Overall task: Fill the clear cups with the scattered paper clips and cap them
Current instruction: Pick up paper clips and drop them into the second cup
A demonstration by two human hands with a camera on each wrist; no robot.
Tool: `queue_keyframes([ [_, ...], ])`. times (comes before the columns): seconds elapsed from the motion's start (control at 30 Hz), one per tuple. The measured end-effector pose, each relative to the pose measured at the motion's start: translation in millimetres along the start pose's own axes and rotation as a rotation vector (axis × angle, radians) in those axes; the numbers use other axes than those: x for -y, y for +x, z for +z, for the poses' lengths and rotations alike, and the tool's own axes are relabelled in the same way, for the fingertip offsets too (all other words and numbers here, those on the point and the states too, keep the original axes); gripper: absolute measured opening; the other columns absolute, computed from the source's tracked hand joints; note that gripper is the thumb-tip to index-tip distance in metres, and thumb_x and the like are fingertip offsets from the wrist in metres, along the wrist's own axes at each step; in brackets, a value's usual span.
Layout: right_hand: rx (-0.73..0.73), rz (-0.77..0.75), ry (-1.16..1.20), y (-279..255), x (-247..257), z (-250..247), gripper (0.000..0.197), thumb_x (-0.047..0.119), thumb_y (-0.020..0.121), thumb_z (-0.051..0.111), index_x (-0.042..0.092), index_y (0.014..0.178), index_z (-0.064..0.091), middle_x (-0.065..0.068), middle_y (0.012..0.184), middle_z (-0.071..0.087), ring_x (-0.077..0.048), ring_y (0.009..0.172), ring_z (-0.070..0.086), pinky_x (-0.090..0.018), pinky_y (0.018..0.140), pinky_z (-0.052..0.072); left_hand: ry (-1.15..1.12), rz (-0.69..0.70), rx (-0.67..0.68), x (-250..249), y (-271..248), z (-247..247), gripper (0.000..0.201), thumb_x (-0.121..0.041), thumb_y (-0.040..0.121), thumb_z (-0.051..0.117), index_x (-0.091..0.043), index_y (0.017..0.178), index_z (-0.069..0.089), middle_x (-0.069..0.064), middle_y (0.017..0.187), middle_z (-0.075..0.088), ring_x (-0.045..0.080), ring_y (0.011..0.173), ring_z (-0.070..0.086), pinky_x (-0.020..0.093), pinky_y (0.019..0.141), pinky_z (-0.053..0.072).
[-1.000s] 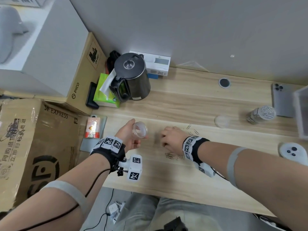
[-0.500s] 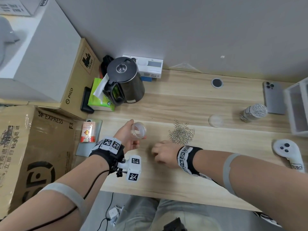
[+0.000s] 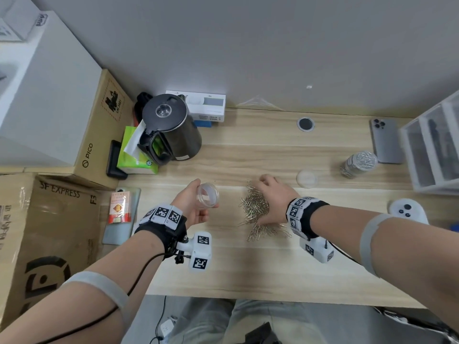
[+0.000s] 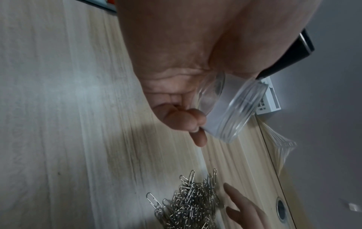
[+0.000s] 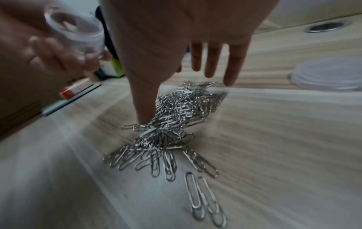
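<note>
Right hand (image 3: 274, 203), back from bench edge, now spread flat over silver paper-clip pile (image 3: 257, 214), gripping nothing. Left hand (image 3: 192, 207) holds empty clear plastic cup (image 3: 207, 195) beside pile. Scooping next, likely.

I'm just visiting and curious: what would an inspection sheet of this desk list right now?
Surface: light wooden desk with a round grommet hole.
Job's things: empty clear plastic cup, tilted; pile of silver paper clips; round clear lid lying flat; second clear cup full of clips, uncapped.
Clutter: black electric kettle, green tissue pack, grey phone, white controller, red packet.
Hands: left hand grips the empty cup; right hand has fingers spread over the pile.
Cables: black wire along the left forearm.
Surroundings: cardboard boxes at left, clear drawer unit at right.
</note>
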State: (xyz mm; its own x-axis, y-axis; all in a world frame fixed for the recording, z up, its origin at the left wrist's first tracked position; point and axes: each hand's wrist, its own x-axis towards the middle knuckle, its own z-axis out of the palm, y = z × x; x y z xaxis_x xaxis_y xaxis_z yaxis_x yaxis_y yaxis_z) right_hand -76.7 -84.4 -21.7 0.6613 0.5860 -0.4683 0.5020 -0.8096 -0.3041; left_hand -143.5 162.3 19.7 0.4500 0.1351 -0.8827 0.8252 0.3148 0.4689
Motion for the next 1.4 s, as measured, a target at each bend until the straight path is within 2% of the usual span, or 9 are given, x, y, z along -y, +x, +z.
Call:
queue_keyframes([
  [0.07,0.068,0.058,-0.033,0,2,0,0.137,0.068,0.034,0.083,0.031,0.148,0.016,-0.003,0.147,0.023,-0.026,0.133,0.03,-0.048,0.102,0.044,0.008,-0.001,0.001,-1,1,2,0.044,-0.051,0.104,0.035,-0.014,0.117,0.055,0.024,0.094,0.07,0.019,0.051,0.041,0.023,0.043,0.043],
  [0.17,0.151,0.032,-0.156,0,12,9,0.148,0.064,0.023,0.085,0.035,0.147,0.01,-0.003,0.15,0.018,-0.028,0.135,0.024,-0.05,0.099,0.043,0.017,-0.013,-0.005,1,1,4,0.044,-0.052,0.104,0.034,-0.015,0.116,0.056,0.025,0.096,0.07,0.019,0.052,0.04,0.023,0.044,0.042],
  [0.4,0.107,-0.021,-0.13,8,20,22,0.122,0.055,0.038,0.09,0.039,0.141,0.028,-0.002,0.143,0.024,-0.027,0.133,0.023,-0.048,0.094,0.048,0.017,-0.026,-0.022,4,2,0,0.043,-0.052,0.104,0.034,-0.015,0.112,0.055,0.023,0.093,0.071,0.018,0.05,0.041,0.023,0.043,0.043],
  [0.63,0.057,-0.054,-0.089,1,22,28,0.117,0.073,0.036,0.076,0.043,0.138,0.028,0.0,0.139,0.027,-0.024,0.13,0.024,-0.045,0.093,0.047,0.009,-0.041,-0.023,4,5,5,0.044,-0.053,0.104,0.034,-0.016,0.109,0.057,0.021,0.089,0.071,0.017,0.049,0.041,0.023,0.044,0.043],
  [0.73,0.063,-0.047,-0.109,3,26,32,0.108,0.073,0.045,0.076,0.044,0.137,0.029,0.001,0.139,0.027,-0.025,0.127,0.025,-0.045,0.089,0.05,0.009,-0.055,-0.018,5,6,9,0.044,-0.053,0.104,0.034,-0.015,0.106,0.058,0.021,0.088,0.07,0.017,0.049,0.041,0.023,0.043,0.043],
  [0.9,0.023,-0.082,-0.006,4,23,31,0.06,0.052,0.074,0.073,0.041,0.127,0.046,0.002,0.131,0.035,-0.022,0.122,0.03,-0.04,0.082,0.052,0.009,-0.057,-0.023,8,11,10,0.047,-0.053,0.103,0.036,-0.012,0.109,0.058,0.023,0.092,0.069,0.017,0.046,0.042,0.023,0.042,0.043],
  [1.07,0.016,-0.136,0.037,5,19,30,0.027,0.032,0.085,0.067,0.033,0.112,0.062,0.003,0.118,0.044,-0.02,0.111,0.037,-0.037,0.082,0.05,0.021,-0.08,-0.033,13,12,11,0.048,-0.053,0.103,0.034,-0.012,0.107,0.059,0.02,0.085,0.069,0.017,0.046,0.042,0.023,0.044,0.042],
  [1.3,0.053,-0.168,0.139,13,9,28,0.02,0.019,0.089,0.065,0.021,0.109,0.069,0.0,0.116,0.052,-0.022,0.108,0.043,-0.035,0.097,0.041,0.04,-0.105,-0.05,13,15,20,0.049,-0.052,0.103,0.035,-0.01,0.108,0.06,0.019,0.08,0.069,0.017,0.046,0.042,0.023,0.043,0.042],
  [1.4,0.053,-0.155,0.157,14,6,24,0.021,0.018,0.09,0.064,0.019,0.11,0.071,-0.001,0.116,0.056,-0.023,0.109,0.047,-0.036,0.097,0.041,0.035,-0.112,-0.05,12,15,25,0.042,-0.047,0.104,0.042,-0.008,0.103,0.057,0.021,0.083,0.066,0.022,0.053,0.048,0.03,0.049,0.048],
])
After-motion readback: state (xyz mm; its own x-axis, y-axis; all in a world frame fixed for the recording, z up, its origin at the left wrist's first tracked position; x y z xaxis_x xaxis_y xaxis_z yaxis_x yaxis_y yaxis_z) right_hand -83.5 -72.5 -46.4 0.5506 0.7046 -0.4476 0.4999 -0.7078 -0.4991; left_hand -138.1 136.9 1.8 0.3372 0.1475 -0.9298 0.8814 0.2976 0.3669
